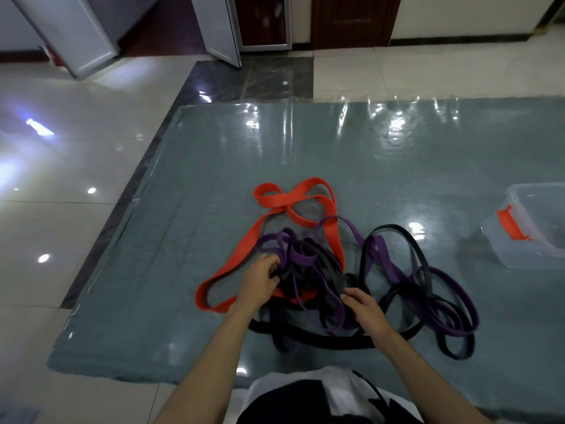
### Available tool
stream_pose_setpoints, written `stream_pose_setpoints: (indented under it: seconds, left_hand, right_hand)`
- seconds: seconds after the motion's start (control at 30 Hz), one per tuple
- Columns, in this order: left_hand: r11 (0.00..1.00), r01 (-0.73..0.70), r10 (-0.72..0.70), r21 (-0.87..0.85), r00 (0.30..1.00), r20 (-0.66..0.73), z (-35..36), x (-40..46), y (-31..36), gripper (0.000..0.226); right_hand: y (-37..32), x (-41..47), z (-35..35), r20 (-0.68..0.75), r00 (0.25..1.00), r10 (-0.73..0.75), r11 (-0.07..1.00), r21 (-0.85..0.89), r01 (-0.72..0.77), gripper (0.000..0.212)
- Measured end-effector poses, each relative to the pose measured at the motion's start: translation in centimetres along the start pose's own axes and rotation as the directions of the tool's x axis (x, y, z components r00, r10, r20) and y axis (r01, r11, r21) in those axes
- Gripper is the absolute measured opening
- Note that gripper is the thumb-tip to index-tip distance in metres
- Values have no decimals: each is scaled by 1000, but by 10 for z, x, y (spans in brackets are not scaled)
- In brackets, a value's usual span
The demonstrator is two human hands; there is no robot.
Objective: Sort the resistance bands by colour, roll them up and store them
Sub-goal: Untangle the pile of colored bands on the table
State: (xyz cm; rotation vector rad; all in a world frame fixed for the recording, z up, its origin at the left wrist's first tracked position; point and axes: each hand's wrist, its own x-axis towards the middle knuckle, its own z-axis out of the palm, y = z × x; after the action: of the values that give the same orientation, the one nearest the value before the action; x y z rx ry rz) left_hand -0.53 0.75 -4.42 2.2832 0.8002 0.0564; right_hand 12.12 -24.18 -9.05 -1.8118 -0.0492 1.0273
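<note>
On the grey mat (189, 185), approx. centre and just in front of me, the resistance bands are lying in one knot: the red band (276, 201) is looping out toward the far side and down the left edge of the heap, the purple bands (388, 258) and black bands (406, 240) are spilling out to the right, w/ the thick of the tangle between my two hands. Nothing is sorted or rolled yet, so I'm reading this as the very start, i.e. the untangling step.

I'm reaching my left hand (262, 280) into the left side of the knot; its fingers are curling down into the dark strands, and it looks like they're pinching a black or purple one, tho I can't tell which colour exactly. My right hand (363, 304) is resting on the right side of the knot, fingers bent and fingertips touching purple strands; whether it's actually gripping one is hidden from me. Two hands on opposite sides makes sense: one is anchoring the pile while the other is teasing a strand free.

The clear bin (547, 240) w/ the orange latch (511, 222) is sitting well apart at the right edge of the mat, open side up, prob. waiting for the rolled bands.
</note>
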Motion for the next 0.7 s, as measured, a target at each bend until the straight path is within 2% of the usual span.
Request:
stream_pose_setpoints:
  seconds: [0.07, 0.13, 0.2, 0.23, 0.3, 0.47, 0.53, 0.63, 0.7]
  left_hand:
    - [991, -131, 131, 4, 991, -38, -12, 5, 5, 38]
    - [963, -262, 265, 56, 963, -50, -22, 12, 13, 42]
    - [908, -359, 379, 216, 924, -59, -30, 19, 22, 42]
    - [876, -386, 421, 288, 904, -71, -33, 21, 27, 42]
    - [843, -426, 482, 329, 869, -111, -40, 25, 33, 41]
    - [876, -424, 477, 228, 830, -288, -62, 41, 43, 44]
    - [891, -411, 454, 195, 833, -317, -69, 50, 48, 41]
    - [886, -441, 465, 145, 840, -280, -69, 58, 50, 40]
    - [908, -413, 418, 72, 878, -231, -61, 58, 47, 45]
  right_hand:
    - [-2, -2, 0, -11, 1000, 1, 1000, 19, -1, 6]
    - [-3, -3, 0, -21, 1000, -6, 1000, 28, 6, 20]
    - [-5, -4, 0, -22, 1000, -9, 1000, 23, 9, 33]
    - [-6, -4, 0, -17, 1000, -16, 1000, 18, 16, 38]
    - [-9, -7, 1, -6, 999, -38, 999, 1, 38, 52]
    - [-10, -8, 5, 66, 995, -81, 991, -106, 87, 86]
    - [-8, -6, 7, 110, 993, -48, 988, -140, 63, 85]
    - [-8, -5, 8, 143, 989, -49, 991, -120, 66, 70]
    - [-9, -5, 8, 134, 990, -51, 995, -84, 62, 67]
